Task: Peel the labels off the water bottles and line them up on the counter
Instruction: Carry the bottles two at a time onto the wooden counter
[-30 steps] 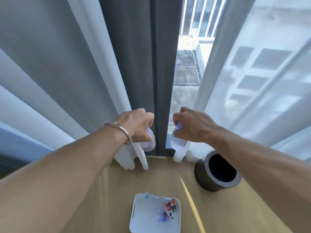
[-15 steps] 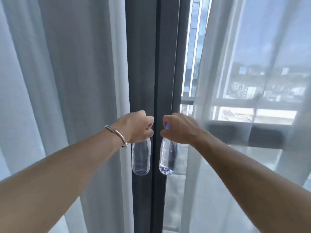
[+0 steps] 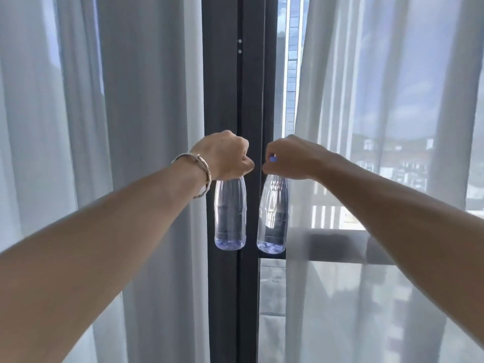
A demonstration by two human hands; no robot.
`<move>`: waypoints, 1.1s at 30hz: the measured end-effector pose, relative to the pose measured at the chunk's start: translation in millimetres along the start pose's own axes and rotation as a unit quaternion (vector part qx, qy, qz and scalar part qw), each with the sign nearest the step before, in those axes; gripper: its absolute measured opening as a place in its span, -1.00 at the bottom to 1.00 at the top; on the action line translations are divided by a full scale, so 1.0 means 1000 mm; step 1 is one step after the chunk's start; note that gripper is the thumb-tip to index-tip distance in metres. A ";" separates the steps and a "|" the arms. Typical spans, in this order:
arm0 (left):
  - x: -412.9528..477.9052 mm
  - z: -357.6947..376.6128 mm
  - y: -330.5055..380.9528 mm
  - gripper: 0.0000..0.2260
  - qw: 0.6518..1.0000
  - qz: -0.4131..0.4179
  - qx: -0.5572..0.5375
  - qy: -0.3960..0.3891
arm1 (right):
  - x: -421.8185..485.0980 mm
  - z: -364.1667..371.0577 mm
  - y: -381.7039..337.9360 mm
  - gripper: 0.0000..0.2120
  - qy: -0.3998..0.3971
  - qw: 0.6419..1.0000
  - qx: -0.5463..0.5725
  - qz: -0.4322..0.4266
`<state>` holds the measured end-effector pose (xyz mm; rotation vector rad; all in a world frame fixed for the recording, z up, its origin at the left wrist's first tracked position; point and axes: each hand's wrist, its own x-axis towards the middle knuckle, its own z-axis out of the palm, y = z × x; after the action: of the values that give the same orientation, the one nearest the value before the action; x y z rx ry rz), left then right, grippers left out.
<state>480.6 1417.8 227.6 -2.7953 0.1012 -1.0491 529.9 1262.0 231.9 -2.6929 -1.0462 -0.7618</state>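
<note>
Two clear plastic water bottles without labels hang side by side in front of a dark window frame. My left hand [image 3: 225, 155], with a metal bracelet on the wrist, grips the top of the left bottle [image 3: 230, 213]; its cap is hidden in my fist. My right hand [image 3: 290, 158] pinches the right bottle [image 3: 273, 216] by its blue cap [image 3: 273, 159]. Both bottles hang upright in the air, a small gap between them, their bases at about the same height.
A dark vertical window frame [image 3: 235, 74] stands straight ahead. Sheer white curtains hang at the left [image 3: 104, 127] and the right [image 3: 379, 127], with buildings and a railing showing through the right one. No counter, floor or tray shows.
The view has swung up from the floor, where a white tray and a dark bin showed, to the window. Both hands stay out in front holding their bottles, which now hang fully in sight.
</note>
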 end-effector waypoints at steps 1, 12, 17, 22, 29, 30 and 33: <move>0.000 -0.001 0.001 -0.83 1.000 0.001 0.006 0.000 | -0.003 -0.003 0.000 -0.86 0.001 1.000 -0.005 -0.001; -0.017 0.031 0.027 -0.82 0.998 0.024 0.031 -0.051 | -0.037 0.033 0.029 -0.77 -0.066 0.997 0.001 0.026; -0.009 0.037 0.048 -0.83 0.997 0.041 0.022 -0.068 | -0.047 0.024 0.054 -0.75 -0.067 0.996 -0.011 0.049; 0.004 0.042 0.081 -0.81 0.996 0.060 -0.001 -0.062 | -0.073 0.017 0.083 -0.74 -0.071 0.992 -0.051 0.090; 0.019 0.057 0.145 -0.75 0.993 0.107 -0.007 -0.045 | -0.115 0.002 0.125 -0.72 -0.082 0.984 -0.070 0.139; 0.020 0.059 0.153 -0.74 0.993 0.110 -0.014 -0.045 | -0.121 0.000 0.129 -0.73 -0.086 0.984 -0.078 0.138; 0.022 0.069 0.174 -0.73 0.990 0.116 -0.048 -0.061 | -0.140 0.002 0.147 -0.77 -0.099 0.981 -0.081 0.148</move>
<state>541.1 1251.9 161.4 -2.8364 0.4612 -0.8392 541.1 1071.1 164.7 -3.0192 -0.6159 -0.5549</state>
